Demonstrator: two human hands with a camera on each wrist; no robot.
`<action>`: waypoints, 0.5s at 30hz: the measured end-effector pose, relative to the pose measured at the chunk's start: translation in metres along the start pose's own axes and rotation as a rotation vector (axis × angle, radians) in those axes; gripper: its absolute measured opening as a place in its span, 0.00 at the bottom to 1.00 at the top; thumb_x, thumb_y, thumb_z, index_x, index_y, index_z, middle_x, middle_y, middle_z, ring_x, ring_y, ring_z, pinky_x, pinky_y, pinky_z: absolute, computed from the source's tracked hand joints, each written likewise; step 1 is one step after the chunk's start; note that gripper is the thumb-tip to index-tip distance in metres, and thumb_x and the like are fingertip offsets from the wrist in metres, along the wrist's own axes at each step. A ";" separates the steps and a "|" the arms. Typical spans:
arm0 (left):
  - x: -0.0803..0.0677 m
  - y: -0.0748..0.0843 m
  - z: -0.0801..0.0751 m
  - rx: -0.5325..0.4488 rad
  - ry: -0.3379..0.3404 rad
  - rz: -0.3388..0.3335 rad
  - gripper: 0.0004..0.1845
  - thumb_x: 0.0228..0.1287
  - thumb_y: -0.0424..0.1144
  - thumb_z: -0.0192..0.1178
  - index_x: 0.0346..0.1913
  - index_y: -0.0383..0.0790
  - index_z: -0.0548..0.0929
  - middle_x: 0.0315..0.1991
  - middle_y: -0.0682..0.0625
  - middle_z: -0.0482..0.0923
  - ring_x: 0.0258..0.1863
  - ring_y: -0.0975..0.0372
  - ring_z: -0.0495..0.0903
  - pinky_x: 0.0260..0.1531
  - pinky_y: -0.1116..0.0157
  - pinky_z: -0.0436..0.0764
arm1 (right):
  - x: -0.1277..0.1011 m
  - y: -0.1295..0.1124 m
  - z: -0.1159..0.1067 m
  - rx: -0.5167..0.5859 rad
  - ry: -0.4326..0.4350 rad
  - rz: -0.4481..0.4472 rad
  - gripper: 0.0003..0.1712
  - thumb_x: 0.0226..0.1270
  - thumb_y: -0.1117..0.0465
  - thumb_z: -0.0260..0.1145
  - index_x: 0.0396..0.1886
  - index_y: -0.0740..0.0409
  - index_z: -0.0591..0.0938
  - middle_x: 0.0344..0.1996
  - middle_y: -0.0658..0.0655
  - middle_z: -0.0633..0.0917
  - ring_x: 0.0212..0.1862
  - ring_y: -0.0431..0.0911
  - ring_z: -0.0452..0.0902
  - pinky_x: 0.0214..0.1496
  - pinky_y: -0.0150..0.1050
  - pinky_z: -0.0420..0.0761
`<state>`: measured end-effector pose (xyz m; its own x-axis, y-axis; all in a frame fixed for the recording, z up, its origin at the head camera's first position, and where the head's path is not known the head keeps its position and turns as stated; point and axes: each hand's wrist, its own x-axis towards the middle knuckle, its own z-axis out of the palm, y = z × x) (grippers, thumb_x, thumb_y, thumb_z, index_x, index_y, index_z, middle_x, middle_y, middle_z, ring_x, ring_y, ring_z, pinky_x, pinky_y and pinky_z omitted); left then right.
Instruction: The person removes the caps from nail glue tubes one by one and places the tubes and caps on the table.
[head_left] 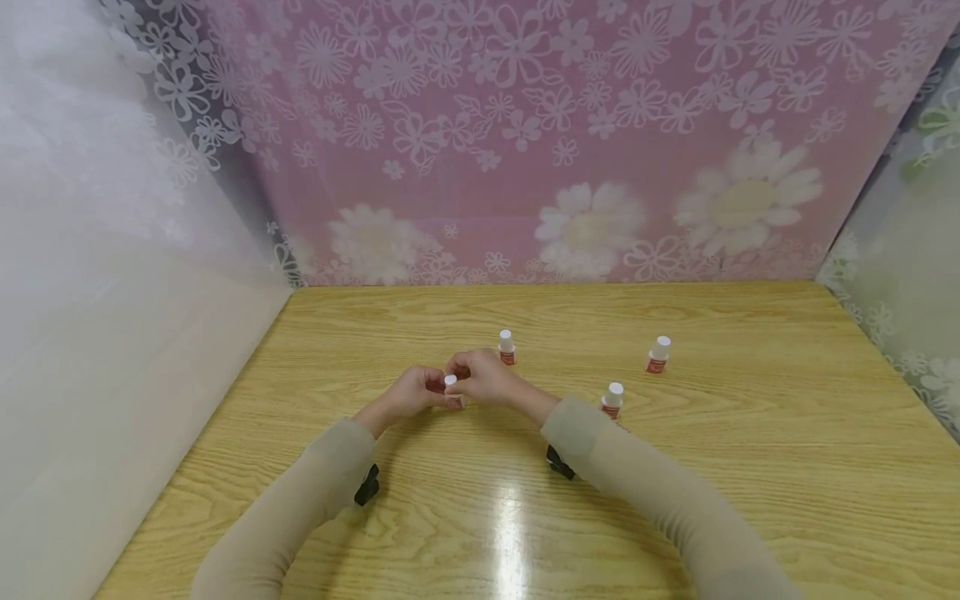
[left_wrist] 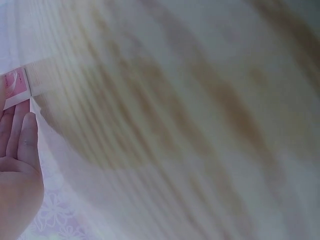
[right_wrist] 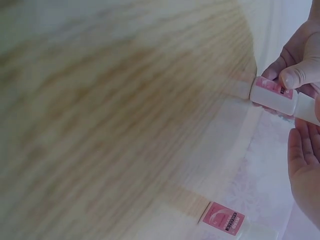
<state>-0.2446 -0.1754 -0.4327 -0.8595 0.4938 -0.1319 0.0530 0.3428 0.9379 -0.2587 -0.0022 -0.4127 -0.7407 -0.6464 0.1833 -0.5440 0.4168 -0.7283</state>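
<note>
A small white bottle with a pink-red label (head_left: 455, 403) stands on the wooden table, between my two hands. My left hand (head_left: 415, 392) grips its body, the thumb lying over the label in the right wrist view. At the top, my right hand (head_left: 486, 379) pinches the white cap (right_wrist: 306, 107) between thumb and fingers. The cap sits on the bottle. In the left wrist view, the bottle's base and label (left_wrist: 18, 86) show at the left edge, above the fingers of my left hand (left_wrist: 19, 175).
Three similar bottles stand upright: one just behind my right hand (head_left: 507, 348), one beside my right sleeve (head_left: 611, 402), one farther right (head_left: 657, 356). A pink flowered sheet (head_left: 480, 167) rises behind the table (head_left: 465, 533), with pale sheets at both sides.
</note>
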 end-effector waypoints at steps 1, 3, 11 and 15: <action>0.000 0.000 0.000 -0.003 -0.004 0.004 0.07 0.53 0.25 0.60 0.35 0.25 0.79 0.35 0.41 0.80 0.36 0.58 0.78 0.40 0.62 0.75 | 0.000 0.000 0.000 -0.001 -0.005 -0.003 0.06 0.53 0.66 0.67 0.30 0.62 0.79 0.25 0.50 0.80 0.29 0.38 0.73 0.31 0.28 0.72; 0.000 0.000 0.000 -0.003 -0.009 0.011 0.08 0.53 0.26 0.61 0.37 0.25 0.79 0.35 0.40 0.80 0.37 0.57 0.79 0.40 0.62 0.75 | 0.000 0.000 -0.001 -0.006 -0.015 -0.013 0.05 0.54 0.67 0.66 0.31 0.62 0.79 0.26 0.50 0.80 0.30 0.38 0.74 0.32 0.29 0.73; 0.003 -0.003 0.000 0.011 0.000 0.004 0.10 0.50 0.29 0.64 0.37 0.28 0.81 0.34 0.43 0.81 0.37 0.59 0.78 0.40 0.63 0.75 | 0.000 -0.002 -0.004 0.007 -0.054 -0.015 0.05 0.56 0.68 0.64 0.33 0.61 0.80 0.29 0.50 0.82 0.33 0.39 0.75 0.34 0.30 0.73; 0.003 -0.005 -0.001 -0.016 -0.016 0.001 0.09 0.51 0.28 0.63 0.37 0.27 0.81 0.34 0.43 0.81 0.37 0.58 0.79 0.40 0.62 0.75 | -0.001 -0.001 -0.003 -0.001 -0.051 -0.007 0.05 0.54 0.67 0.65 0.31 0.59 0.80 0.26 0.49 0.81 0.31 0.38 0.74 0.33 0.30 0.74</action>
<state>-0.2477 -0.1765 -0.4375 -0.8513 0.5067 -0.1361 0.0453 0.3295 0.9431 -0.2588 -0.0004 -0.4096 -0.7159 -0.6809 0.1544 -0.5492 0.4127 -0.7267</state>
